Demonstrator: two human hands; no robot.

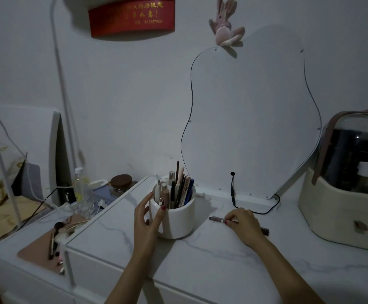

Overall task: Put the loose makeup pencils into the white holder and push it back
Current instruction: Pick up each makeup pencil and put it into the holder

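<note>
The white round holder stands on the marble tabletop, filled with several pencils and brushes. My left hand wraps its left side, thumb on the front wall, fingers spread. To the right, my right hand rests on the tabletop with fingertips pinching loose makeup pencils that lie flat. A dark pencil end sticks out from under the hand on the right.
A curvy mirror leans on the wall behind, with a black cable in front. A cream cosmetics case stands at right. A lower side table at left holds brushes, a bottle and a jar.
</note>
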